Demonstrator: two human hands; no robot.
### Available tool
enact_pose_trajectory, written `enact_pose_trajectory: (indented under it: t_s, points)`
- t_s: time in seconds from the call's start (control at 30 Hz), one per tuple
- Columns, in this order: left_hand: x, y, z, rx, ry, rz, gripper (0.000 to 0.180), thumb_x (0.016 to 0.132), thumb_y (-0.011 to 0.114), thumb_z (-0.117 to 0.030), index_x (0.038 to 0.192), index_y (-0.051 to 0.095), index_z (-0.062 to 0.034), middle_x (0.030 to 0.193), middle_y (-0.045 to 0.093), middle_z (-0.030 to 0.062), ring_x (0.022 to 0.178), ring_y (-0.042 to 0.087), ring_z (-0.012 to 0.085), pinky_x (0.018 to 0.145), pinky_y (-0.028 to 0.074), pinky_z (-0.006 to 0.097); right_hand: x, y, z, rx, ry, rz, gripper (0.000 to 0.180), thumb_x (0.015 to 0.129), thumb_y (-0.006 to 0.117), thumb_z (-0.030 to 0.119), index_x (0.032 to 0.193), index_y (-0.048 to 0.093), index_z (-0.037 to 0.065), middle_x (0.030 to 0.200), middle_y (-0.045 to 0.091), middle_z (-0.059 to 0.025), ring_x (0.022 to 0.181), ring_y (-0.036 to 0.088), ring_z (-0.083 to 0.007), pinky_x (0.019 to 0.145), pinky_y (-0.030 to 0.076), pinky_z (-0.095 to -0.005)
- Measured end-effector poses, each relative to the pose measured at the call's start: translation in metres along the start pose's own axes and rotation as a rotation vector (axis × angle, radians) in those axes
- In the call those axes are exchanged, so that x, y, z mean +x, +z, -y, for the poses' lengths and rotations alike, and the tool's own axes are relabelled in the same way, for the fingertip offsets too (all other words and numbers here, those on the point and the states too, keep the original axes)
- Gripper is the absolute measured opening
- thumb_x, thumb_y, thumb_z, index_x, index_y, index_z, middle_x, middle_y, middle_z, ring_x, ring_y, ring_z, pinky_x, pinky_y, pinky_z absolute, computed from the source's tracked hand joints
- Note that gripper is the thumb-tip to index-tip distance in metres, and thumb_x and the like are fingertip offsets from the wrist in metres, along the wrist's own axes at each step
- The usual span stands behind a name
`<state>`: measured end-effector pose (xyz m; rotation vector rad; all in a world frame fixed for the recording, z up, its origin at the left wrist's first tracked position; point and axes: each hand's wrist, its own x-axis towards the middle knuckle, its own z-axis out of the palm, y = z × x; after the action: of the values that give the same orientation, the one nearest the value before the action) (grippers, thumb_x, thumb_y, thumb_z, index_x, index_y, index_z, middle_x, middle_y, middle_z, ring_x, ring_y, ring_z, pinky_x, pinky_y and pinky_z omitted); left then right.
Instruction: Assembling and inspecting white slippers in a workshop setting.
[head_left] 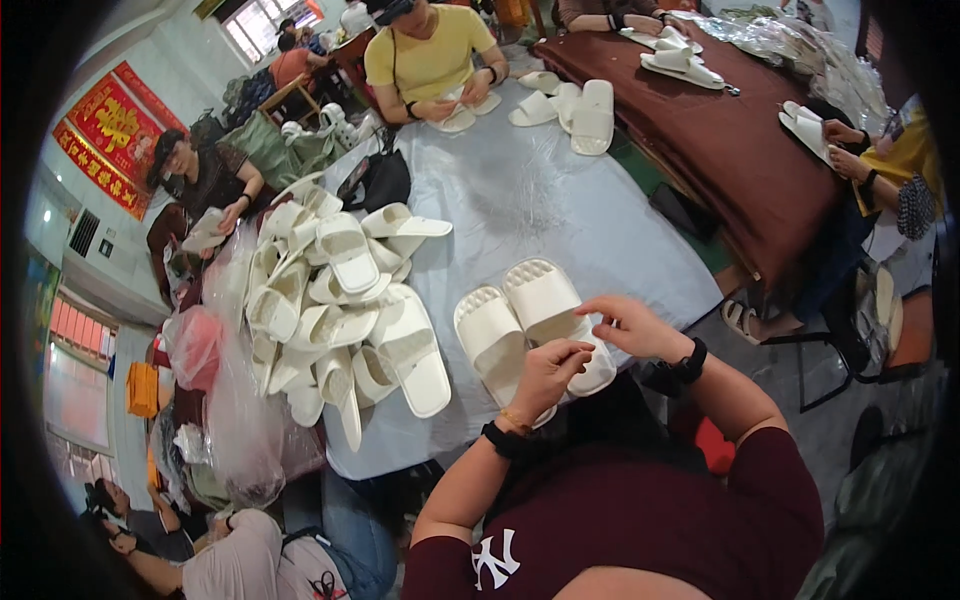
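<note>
Slippers (520, 325), cream-white with ridged soles, lie paired at the desk's (560, 210) near edge; left hand (545, 375) and right hand (630, 325) fingers pinch the right one's heel.

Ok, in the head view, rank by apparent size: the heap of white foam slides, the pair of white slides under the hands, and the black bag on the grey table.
1. Heap of white foam slides, clearly largest.
2. Pair of white slides under the hands.
3. Black bag, though it lies farther from the camera, so its true size is unsure.
</note>
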<state>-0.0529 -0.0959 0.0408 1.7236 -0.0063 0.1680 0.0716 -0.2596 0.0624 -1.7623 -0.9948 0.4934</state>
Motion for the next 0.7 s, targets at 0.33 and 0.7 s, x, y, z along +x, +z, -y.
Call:
enact_pose_trajectory:
  t_s: [0.33, 0.7]
  points:
    - [-0.057, -0.057, 0.007, -0.422, -0.349, -0.285, 0.019, 0.091, 0.058, -0.012, 0.101, 0.067, 0.0014, 0.080, 0.066, 0.0052, 0.066, 0.059, 0.0092, 0.063, 0.048, 0.022, -0.013, 0.084, 0.020, 0.039, -0.004, 0.213, 0.018, 0.085, 0.060, 0.018, 0.088, 0.064, 0.001, 0.076, 0.065, -0.0158, 0.069, 0.063, -0.0280, 0.063, 0.048, -0.0355]
    - [-0.057, -0.097, 0.016, -0.135, -0.215, -0.548, 0.042, 0.090, 0.058, -0.011, 0.127, 0.044, 0.0000, 0.101, 0.057, 0.0061, 0.082, 0.056, 0.0092, 0.067, 0.047, 0.022, -0.001, 0.110, 0.009, -0.223, 0.237, 0.164, 0.021, 0.077, 0.056, 0.019, 0.076, 0.067, 0.001, 0.073, 0.064, -0.0197, 0.069, 0.063, -0.0363, 0.065, 0.049, -0.0425]
